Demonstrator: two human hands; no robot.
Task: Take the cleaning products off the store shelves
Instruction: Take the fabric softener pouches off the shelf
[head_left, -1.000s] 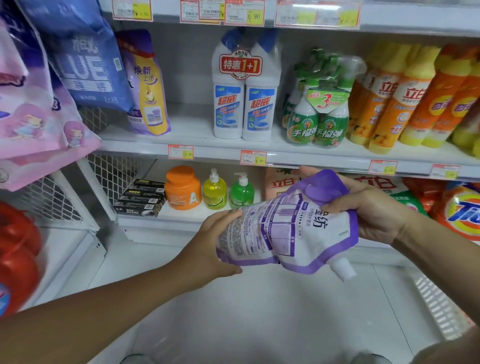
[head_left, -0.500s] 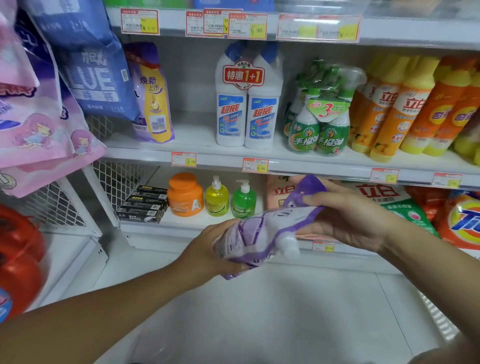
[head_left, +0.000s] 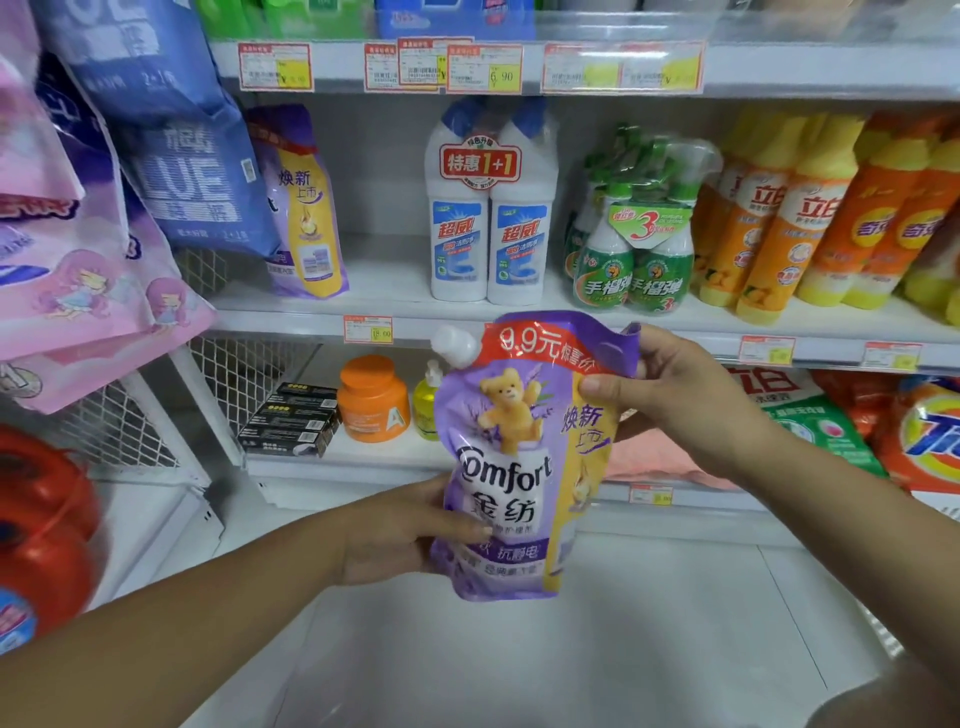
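**Comfort pouch (head_left: 514, 483) in a two-hand hold**

Upright in the air just in front of the middle shelf (head_left: 389, 291), label to camera, likely for a read; left hand (head_left: 402, 530) grips its lower side for support; right hand (head_left: 680, 410) pinches the top corner to steady it; twin bag (head_left: 306, 208) stands on that shelf.
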